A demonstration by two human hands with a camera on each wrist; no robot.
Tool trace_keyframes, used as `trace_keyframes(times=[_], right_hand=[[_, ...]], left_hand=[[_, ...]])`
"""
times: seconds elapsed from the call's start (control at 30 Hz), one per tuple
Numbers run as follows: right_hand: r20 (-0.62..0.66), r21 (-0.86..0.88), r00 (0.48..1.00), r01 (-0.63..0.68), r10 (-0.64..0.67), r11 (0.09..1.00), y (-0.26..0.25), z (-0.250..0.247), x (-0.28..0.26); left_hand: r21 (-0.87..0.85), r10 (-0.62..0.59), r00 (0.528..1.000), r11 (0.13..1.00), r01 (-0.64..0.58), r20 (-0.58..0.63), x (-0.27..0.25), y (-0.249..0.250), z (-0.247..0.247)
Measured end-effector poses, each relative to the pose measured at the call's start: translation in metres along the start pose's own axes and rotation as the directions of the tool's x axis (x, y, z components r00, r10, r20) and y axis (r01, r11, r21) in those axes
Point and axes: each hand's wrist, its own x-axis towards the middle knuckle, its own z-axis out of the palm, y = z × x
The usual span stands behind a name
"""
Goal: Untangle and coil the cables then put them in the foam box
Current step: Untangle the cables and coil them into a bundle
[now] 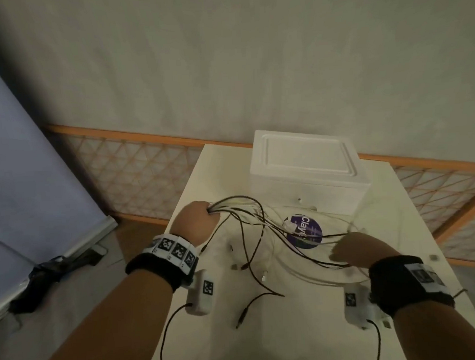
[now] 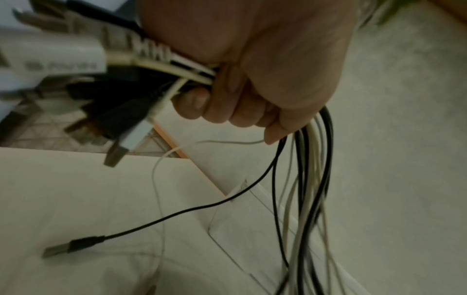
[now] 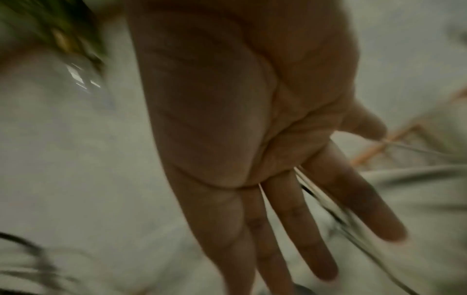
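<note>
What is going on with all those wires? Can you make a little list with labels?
left hand: fist gripping a bunch of black and white cables; connector ends stick out of the grip
right hand: fingers straight, combing through cable strands, gripping nothing
loose plug: black USB plug lying on the table
foam box: white, lid on, at the table's far end
sticker: round purple sticker on the table under the cables
progress: cables tangled, none coiled
</note>
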Motion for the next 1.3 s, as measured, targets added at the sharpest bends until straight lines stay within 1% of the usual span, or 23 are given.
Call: trace_keyframes(times=[0.03, 0.07, 0.1, 0.13, 0.17, 0.2, 0.23, 0.33, 0.4, 0.47, 0.6, 0.67, 0.73, 0.77, 0.87, 0.93, 1.0, 1.07, 1.13, 1.2, 1.23, 1.27, 1.3], right_hand=[[-0.070, -0.031, 0.996, 0.048, -0.050, 0.998, -0.016, -0.012, -0.002], [-0.193, 0.020, 0.978, 0.081, -0.076, 0.997, -0.033, -0.021, -0.004], [-0.369, 0.111, 0.926, 0.134, -0.084, 0.985, -0.052, -0.031, -0.010], [-0.546, 0.150, 0.826, 0.259, -0.138, 0.954, -0.070, -0.036, -0.018], [-0.628, 0.146, 0.743, 0.406, -0.232, 0.902, -0.091, -0.043, -0.028], [-0.626, 0.130, 0.708, 0.508, -0.327, 0.852, -0.108, -0.045, -0.033], [-0.581, 0.117, 0.713, 0.551, -0.393, 0.827, -0.120, -0.043, -0.033], [-0.556, 0.258, 0.712, 0.638, -0.428, 0.726, -0.130, -0.039, -0.024], [-0.521, 0.435, 0.747, 0.648, -0.412, 0.625, -0.122, -0.044, -0.022], [-0.484, 0.434, 0.744, 0.661, -0.460, 0.613, -0.118, -0.054, -0.027], [-0.412, 0.501, 0.766, 0.643, -0.493, 0.580, -0.119, -0.074, -0.036], [-0.440, 0.413, 0.746, 0.663, -0.500, 0.625, -0.119, -0.081, -0.036], [-0.487, 0.207, 0.670, 0.712, -0.560, 0.671, -0.120, -0.084, -0.033], [-0.501, 0.130, 0.645, 0.716, -0.578, 0.686, -0.121, -0.084, -0.032], [-0.539, 0.041, 0.622, 0.693, -0.568, 0.720, -0.123, -0.079, -0.029], [-0.565, 0.040, 0.610, 0.692, -0.555, 0.721, -0.123, -0.072, -0.026], [-0.571, 0.093, 0.625, 0.694, -0.532, 0.714, -0.121, -0.067, -0.026], [-0.558, 0.159, 0.662, 0.677, -0.501, 0.718, -0.119, -0.062, -0.027], [-0.555, 0.147, 0.680, 0.647, -0.479, 0.748, -0.117, -0.053, -0.028], [-0.517, 0.102, 0.724, 0.582, -0.456, 0.807, -0.119, -0.044, -0.025], [-0.477, 0.097, 0.761, 0.542, -0.439, 0.835, -0.119, -0.040, -0.022], [-0.444, 0.113, 0.793, 0.511, -0.417, 0.852, -0.121, -0.038, -0.020], [-0.413, 0.136, 0.816, 0.494, -0.404, 0.859, -0.123, -0.037, -0.019]], left_hand=[[0.014, 0.017, 0.999, 1.000, -0.017, 0.029, -0.003, 0.004, 0.005], [0.018, 0.035, 0.998, 0.999, -0.035, 0.046, -0.006, 0.008, 0.009], [0.013, 0.051, 0.997, 0.999, -0.052, 0.059, -0.010, 0.014, 0.012], [0.004, 0.077, 0.994, 0.997, -0.078, 0.073, -0.014, 0.021, 0.015], [-0.017, 0.111, 0.990, 0.994, -0.110, 0.093, -0.019, 0.030, 0.016], [-0.049, 0.154, 0.981, 0.988, -0.150, 0.115, -0.023, 0.039, 0.018], [-0.100, 0.196, 0.971, 0.978, -0.184, 0.137, -0.027, 0.046, 0.018], [-0.300, 0.247, 0.950, 0.936, -0.182, 0.194, -0.035, 0.053, 0.014], [-0.420, 0.217, 0.940, 0.903, -0.092, 0.262, -0.039, 0.046, 0.011], [-0.523, 0.202, 0.920, 0.852, 0.005, 0.337, -0.043, 0.040, 0.010], [-0.742, 0.228, 0.878, 0.644, 0.188, 0.420, -0.046, 0.040, 0.015], [-0.781, 0.225, 0.852, 0.556, 0.286, 0.473, -0.043, 0.041, 0.017], [-0.784, 0.259, 0.801, 0.502, 0.365, 0.539, -0.043, 0.042, 0.018], [-0.782, 0.289, 0.774, 0.490, 0.386, 0.563, -0.044, 0.043, 0.019], [-0.773, 0.379, 0.695, 0.476, 0.420, 0.611, -0.047, 0.045, 0.021], [-0.767, 0.399, 0.676, 0.487, 0.417, 0.620, -0.048, 0.043, 0.023], [-0.753, 0.392, 0.675, 0.529, 0.391, 0.625, -0.049, 0.043, 0.023], [-0.725, 0.354, 0.687, 0.583, 0.367, 0.634, -0.050, 0.043, 0.022], [-0.672, 0.281, 0.714, 0.654, 0.346, 0.641, -0.050, 0.044, 0.019], [-0.498, 0.162, 0.790, 0.844, 0.200, 0.591, -0.044, 0.045, 0.017], [-0.323, 0.112, 0.843, 0.944, 0.076, 0.526, -0.041, 0.045, 0.018], [-0.128, 0.089, 0.891, 0.991, -0.035, 0.445, -0.039, 0.044, 0.019], [0.042, 0.086, 0.929, 0.993, -0.109, 0.360, -0.037, 0.043, 0.022]])
